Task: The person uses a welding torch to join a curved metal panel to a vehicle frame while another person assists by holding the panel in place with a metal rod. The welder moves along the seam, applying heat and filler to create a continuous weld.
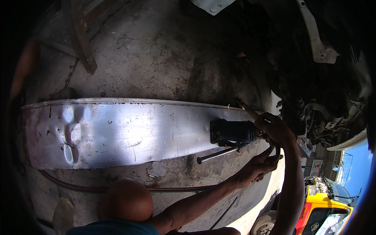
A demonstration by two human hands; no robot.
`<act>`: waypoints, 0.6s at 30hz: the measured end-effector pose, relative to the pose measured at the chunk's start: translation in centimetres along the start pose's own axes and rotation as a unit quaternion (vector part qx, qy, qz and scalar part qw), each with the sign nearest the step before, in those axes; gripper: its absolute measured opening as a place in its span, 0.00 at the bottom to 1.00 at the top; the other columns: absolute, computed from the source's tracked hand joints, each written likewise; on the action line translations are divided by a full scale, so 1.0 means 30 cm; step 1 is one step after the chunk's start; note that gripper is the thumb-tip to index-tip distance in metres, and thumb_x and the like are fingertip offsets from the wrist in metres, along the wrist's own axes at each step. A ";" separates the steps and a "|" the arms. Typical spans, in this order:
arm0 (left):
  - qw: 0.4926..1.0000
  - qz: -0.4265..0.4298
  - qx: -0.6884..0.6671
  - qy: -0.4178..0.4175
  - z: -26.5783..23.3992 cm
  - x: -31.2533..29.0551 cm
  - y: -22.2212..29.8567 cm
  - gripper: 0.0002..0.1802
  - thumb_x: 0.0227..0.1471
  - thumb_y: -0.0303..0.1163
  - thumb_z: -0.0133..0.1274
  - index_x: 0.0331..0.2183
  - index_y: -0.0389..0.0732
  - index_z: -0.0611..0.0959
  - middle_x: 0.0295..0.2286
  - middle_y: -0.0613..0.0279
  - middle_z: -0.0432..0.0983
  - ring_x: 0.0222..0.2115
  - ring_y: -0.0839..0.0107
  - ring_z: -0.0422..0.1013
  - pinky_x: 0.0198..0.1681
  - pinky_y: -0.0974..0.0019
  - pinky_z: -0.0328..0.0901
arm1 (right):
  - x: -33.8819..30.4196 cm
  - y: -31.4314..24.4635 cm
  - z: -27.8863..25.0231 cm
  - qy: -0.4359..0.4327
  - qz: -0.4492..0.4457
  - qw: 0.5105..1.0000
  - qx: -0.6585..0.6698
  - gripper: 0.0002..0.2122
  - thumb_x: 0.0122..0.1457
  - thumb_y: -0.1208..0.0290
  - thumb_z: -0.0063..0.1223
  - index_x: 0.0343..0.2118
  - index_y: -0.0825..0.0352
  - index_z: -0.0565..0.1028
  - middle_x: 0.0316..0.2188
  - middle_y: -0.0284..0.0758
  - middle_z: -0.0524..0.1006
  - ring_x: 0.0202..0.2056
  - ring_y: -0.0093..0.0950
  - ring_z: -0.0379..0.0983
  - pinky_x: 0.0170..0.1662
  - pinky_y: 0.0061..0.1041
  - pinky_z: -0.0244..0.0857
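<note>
A dark bottle jack [235, 131] rests against the silver metal panel [172, 135], its base toward the left. A metal bar [217, 153] with a round end sticks out beside it. My right hand [274, 127] is closed at the jack's right end, around a tool with a tapered brownish end [248, 109] pointing up-left. Just below it, my left hand [254, 168] grips a curved dark metal piece [277, 154]. Whether this piece and the tapered end belong to one tool I cannot tell. The hands partly hide the jack's right end.
Dents mark the panel's left end. A hose [172, 190] runs beneath it, near my bent knee [126, 199]. Dark vehicle parts [325, 113] crowd the upper right. A metal beam [78, 39] stands at upper left. A yellow and red truck [321, 207] stands outside, lower right.
</note>
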State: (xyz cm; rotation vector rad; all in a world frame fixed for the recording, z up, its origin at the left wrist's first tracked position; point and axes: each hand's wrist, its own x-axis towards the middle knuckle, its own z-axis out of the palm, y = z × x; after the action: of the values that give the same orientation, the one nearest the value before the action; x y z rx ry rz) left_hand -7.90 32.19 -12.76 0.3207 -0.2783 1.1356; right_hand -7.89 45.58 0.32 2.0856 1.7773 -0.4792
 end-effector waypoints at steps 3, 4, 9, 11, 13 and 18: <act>1.000 0.000 0.006 0.004 -0.004 0.000 -0.003 0.56 0.61 0.47 0.60 0.74 0.45 0.42 0.33 0.71 0.70 0.17 0.86 0.53 0.21 0.75 0.55 | 0.000 -0.004 0.004 0.000 0.004 1.000 0.000 0.12 0.66 0.60 0.61 0.44 0.62 0.79 0.22 0.30 0.79 0.17 0.17 0.67 0.20 0.23 0.61; 1.000 0.000 0.007 0.006 -0.004 0.000 -0.003 0.56 0.61 0.47 0.60 0.74 0.45 0.42 0.32 0.71 0.70 0.17 0.85 0.53 0.21 0.75 0.55 | 0.003 -0.002 0.006 0.001 -0.001 1.000 -0.001 0.12 0.66 0.60 0.61 0.44 0.63 0.79 0.22 0.30 0.79 0.17 0.17 0.67 0.20 0.23 0.60; 1.000 -0.001 0.018 0.013 -0.003 0.001 -0.002 0.56 0.60 0.47 0.60 0.74 0.44 0.43 0.30 0.71 0.68 0.17 0.85 0.54 0.21 0.75 0.55 | 0.027 0.031 0.016 0.000 -0.007 1.000 0.013 0.12 0.65 0.61 0.62 0.44 0.64 0.78 0.21 0.29 0.78 0.16 0.17 0.67 0.20 0.22 0.60; 1.000 -0.001 0.017 0.014 -0.003 0.001 -0.002 0.57 0.60 0.47 0.60 0.74 0.44 0.43 0.29 0.71 0.67 0.17 0.85 0.54 0.21 0.75 0.55 | 0.023 0.024 0.018 0.001 -0.005 1.000 0.015 0.12 0.65 0.61 0.62 0.44 0.64 0.78 0.21 0.29 0.77 0.16 0.17 0.67 0.19 0.22 0.60; 1.000 -0.001 0.014 0.014 -0.007 0.002 -0.003 0.57 0.60 0.47 0.60 0.74 0.43 0.42 0.28 0.72 0.66 0.17 0.85 0.54 0.21 0.75 0.54 | 0.024 0.019 0.022 0.003 -0.004 1.000 0.012 0.13 0.65 0.61 0.62 0.45 0.64 0.78 0.21 0.29 0.77 0.16 0.17 0.67 0.20 0.22 0.60; 1.000 -0.002 0.006 0.018 -0.014 0.004 -0.018 0.57 0.60 0.44 0.60 0.74 0.44 0.42 0.30 0.72 0.70 0.16 0.85 0.53 0.20 0.76 0.53 | 0.029 0.023 0.025 0.008 -0.010 1.000 -0.007 0.14 0.65 0.61 0.62 0.46 0.64 0.78 0.21 0.29 0.77 0.17 0.17 0.68 0.20 0.22 0.61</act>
State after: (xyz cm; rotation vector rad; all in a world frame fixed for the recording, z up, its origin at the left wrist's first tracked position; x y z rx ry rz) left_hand -7.35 32.24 -13.15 0.3121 -0.2388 1.1376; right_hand -7.08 45.86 -0.72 2.0694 1.8078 -0.4547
